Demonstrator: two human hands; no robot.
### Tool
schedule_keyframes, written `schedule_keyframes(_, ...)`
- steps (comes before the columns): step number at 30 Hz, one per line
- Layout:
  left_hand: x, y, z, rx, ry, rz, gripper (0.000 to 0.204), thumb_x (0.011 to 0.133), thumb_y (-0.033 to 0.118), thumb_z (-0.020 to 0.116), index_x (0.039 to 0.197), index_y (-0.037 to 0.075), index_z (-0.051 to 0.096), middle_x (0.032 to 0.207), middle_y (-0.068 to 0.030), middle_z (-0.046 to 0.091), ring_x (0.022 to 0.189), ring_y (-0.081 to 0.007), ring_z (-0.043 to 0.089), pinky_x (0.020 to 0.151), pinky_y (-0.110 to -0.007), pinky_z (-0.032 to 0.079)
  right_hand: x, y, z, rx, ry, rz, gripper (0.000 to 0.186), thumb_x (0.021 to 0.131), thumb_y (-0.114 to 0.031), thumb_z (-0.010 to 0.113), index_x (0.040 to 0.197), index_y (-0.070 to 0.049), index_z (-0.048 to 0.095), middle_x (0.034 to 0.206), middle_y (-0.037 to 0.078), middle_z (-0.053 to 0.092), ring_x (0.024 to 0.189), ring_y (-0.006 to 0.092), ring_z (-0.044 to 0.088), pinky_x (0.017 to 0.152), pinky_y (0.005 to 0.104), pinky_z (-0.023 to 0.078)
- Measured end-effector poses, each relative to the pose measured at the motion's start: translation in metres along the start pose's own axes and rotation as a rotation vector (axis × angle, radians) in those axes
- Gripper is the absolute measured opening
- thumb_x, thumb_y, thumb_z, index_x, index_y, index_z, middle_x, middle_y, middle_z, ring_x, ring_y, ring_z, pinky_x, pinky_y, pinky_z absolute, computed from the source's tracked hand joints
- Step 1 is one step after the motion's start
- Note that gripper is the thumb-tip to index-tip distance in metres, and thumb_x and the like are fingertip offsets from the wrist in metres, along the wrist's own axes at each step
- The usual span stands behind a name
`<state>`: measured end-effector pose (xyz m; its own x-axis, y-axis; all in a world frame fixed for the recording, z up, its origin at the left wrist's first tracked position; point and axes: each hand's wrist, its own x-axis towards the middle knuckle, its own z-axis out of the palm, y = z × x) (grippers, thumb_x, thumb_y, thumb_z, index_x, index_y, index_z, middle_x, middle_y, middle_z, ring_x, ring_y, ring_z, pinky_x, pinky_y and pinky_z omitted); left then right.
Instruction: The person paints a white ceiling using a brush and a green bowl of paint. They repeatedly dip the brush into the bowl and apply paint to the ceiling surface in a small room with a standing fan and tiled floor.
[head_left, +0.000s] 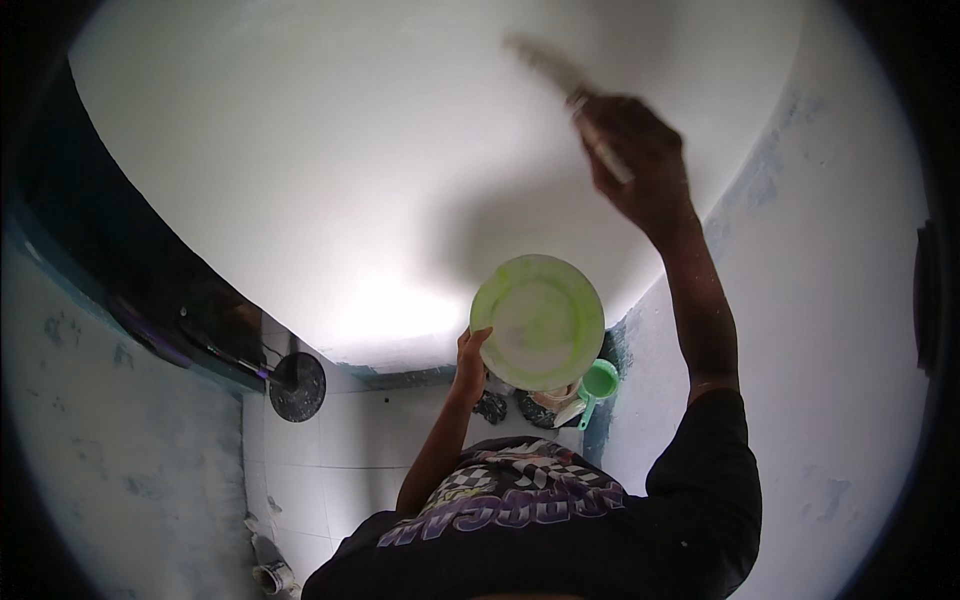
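My left hand [469, 365] grips the left edge of a round green plate [537, 322] smeared with whitish material, in the middle of the view. My right hand [635, 160] is raised at the upper right, closed round the handle of a brush [548, 62], whose pale head is blurred by motion in front of a white wall [300, 120]. I cannot tell whether the brush head touches the wall.
A green dipper [598, 380] and other items, partly hidden, lie below the plate on the tiled floor [310, 440]. A round dark object on a pole [297, 390] stands at left. A mottled wall [820, 330] rises at right. Cans [275, 575] sit at lower left.
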<state>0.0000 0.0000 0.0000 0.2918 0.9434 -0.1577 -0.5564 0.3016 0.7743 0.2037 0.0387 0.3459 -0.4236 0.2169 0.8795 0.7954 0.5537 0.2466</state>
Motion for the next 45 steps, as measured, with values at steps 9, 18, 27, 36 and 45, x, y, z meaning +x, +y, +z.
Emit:
schedule_keyframes(9, 0.003, 0.007, 0.001, 0.067, 0.020, -0.008, 0.048, 0.089, 0.023, 0.047, 0.126, -0.007, 0.043, 0.115, -0.0229, 0.058, 0.097, -0.0317, 0.065, 0.081, -0.043, 0.057, -0.075, -0.028, 0.043, -0.020, -0.438, -0.001, 0.023, 0.074, -0.007, 0.065, 0.096, -0.009, 0.059, 0.116, 0.019, 0.058, 0.098, 0.0296, 0.060, 0.075, 0.0387, 0.056)
schedule_keyframes(18, 0.004, 0.013, 0.002, 0.014, -0.004, -0.002, 0.048, 0.088, 0.021, 0.048, 0.127, -0.006, 0.043, 0.115, -0.0219, 0.058, 0.098, -0.0314, 0.064, 0.083, -0.043, 0.056, -0.003, 0.018, 0.001, 0.076, -0.081, -0.006, 0.027, 0.070, 0.008, 0.066, 0.094, -0.004, 0.063, 0.097, 0.010, 0.067, 0.087, 0.0277, 0.063, 0.076, 0.0349, 0.054)
schedule_keyframes(27, 0.004, 0.021, 0.010, 0.004, -0.037, 0.018, 0.049, 0.089, 0.022, 0.047, 0.128, -0.007, 0.041, 0.116, -0.0233, 0.057, 0.100, -0.0332, 0.063, 0.085, -0.044, 0.055, -0.048, -0.012, 0.008, 0.008, -0.390, 0.104, 0.026, 0.071, 0.000, 0.065, 0.096, -0.005, 0.064, 0.101, 0.011, 0.067, 0.091, 0.0289, 0.063, 0.080, 0.0392, 0.052)
schedule_keyframes(36, 0.010, -0.021, 0.022, 0.008, 0.051, 0.048, 0.045, 0.088, 0.022, 0.049, 0.124, -0.005, 0.046, 0.111, -0.0191, 0.060, 0.096, -0.0279, 0.064, 0.081, -0.040, 0.056, -0.034, 0.051, -0.017, 0.077, -0.100, 0.051, 0.041, 0.065, 0.003, 0.069, 0.104, -0.008, 0.064, 0.108, 0.007, 0.066, 0.093, 0.0260, 0.062, 0.081, 0.0360, 0.053)
schedule_keyframes(45, -0.014, -0.029, 0.072, -0.056, 0.084, 0.065, 0.044, 0.087, 0.024, 0.052, 0.120, -0.005, 0.050, 0.111, -0.0164, 0.060, 0.096, -0.0245, 0.064, 0.083, -0.035, 0.052, -0.089, 0.051, -0.022, 0.046, -0.266, 0.091, 0.022, 0.073, -0.002, 0.066, 0.095, -0.007, 0.066, 0.109, 0.009, 0.066, 0.092, 0.0283, 0.062, 0.080, 0.0372, 0.052)
